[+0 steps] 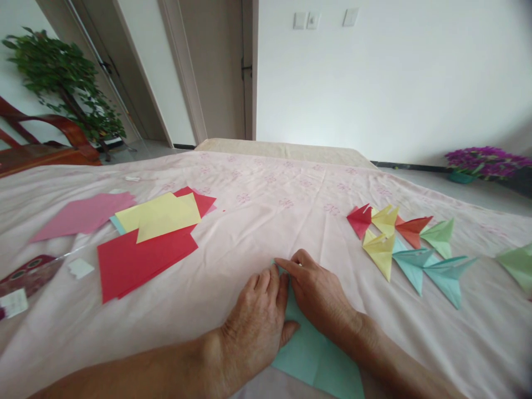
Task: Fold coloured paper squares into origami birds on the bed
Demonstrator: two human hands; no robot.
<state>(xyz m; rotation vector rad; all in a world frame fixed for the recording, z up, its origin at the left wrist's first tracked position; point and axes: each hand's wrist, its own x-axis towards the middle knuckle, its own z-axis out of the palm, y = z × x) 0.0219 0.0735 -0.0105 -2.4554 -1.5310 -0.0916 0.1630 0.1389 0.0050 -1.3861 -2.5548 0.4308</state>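
A pale teal sheet of paper (322,363) lies on the cloth close in front of me, with a narrow point at its far end. My left hand (260,316) presses down along its left edge, fingers close together and thumb resting on the sheet. At the far point, my right hand (318,282) has its index finger stretched toward the left fingertips and its other fingers curled in on the paper. Both hands cover much of the sheet's far part, so the fold beneath them is hidden.
On the left lie red sheets (141,266), yellow sheets (166,219), pink sheets (78,216) and a dark red patterned item (33,274). Several folded paper pieces (411,266) sit in rows at right; a green one (517,266) is farther right. A pink cloth (249,221) covers the surface.
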